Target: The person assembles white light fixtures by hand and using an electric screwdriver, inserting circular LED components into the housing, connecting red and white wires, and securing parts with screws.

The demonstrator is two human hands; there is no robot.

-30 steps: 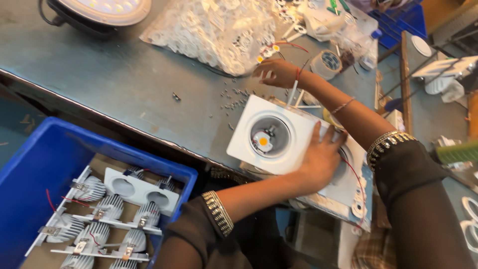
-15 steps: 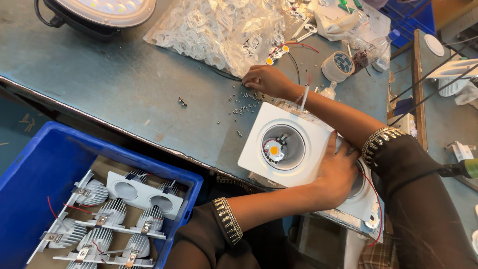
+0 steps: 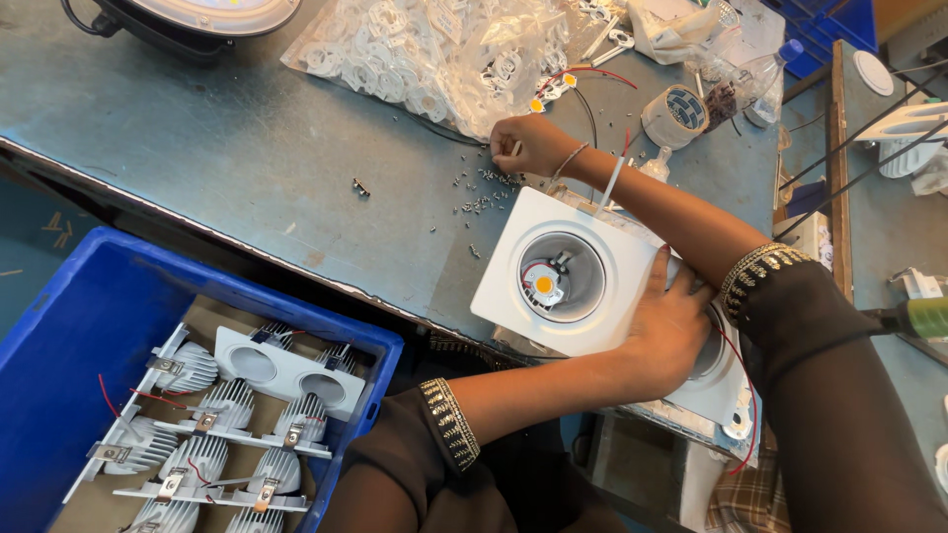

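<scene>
A white square downlight housing [image 3: 513, 296] lies on the grey metal table [image 3: 247, 168], with a small yellow LED chip [image 3: 543, 285] and red wire in its round recess. My left hand [image 3: 671, 331] rests flat on its right edge and holds it down. My right hand [image 3: 528, 143] reaches over the housing to a scatter of small screws [image 3: 479, 192]. Its fingers are curled in a pinch against the table. Whether they hold a screw is hidden.
A clear bag of white plastic rings [image 3: 425, 59] lies behind the screws, beside a tape roll [image 3: 676, 114] and a plastic bottle [image 3: 755, 79]. A blue crate [image 3: 59, 326] of finned lamp bodies sits low on the left. A round lamp [image 3: 197, 20] is at the top left.
My right hand has shifted slightly left and down from the wired LED chips to the loose screws. My left hand stays on the housing.
</scene>
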